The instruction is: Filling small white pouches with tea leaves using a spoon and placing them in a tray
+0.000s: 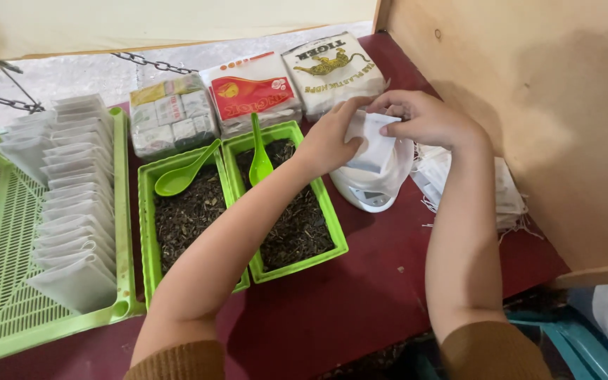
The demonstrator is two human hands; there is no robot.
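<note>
Over white scale (pixel 373 188), I see left hand (pixel 328 141) and right hand (pixel 427 119) both pinching white bag (pixel 373 144); green trays (pixel 284 204) alongside.

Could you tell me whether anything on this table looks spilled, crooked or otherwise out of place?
Only small things. A few dark crumbs lie loose on the red table, just right of the right tea tray. White string ends stray from the pile of empty bags behind the right hand. The filled bags stand in a neat row.

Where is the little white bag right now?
Both hands, left hand and right hand, hold the small white bag over the white scale, right of the green trays of loose tea.
</note>
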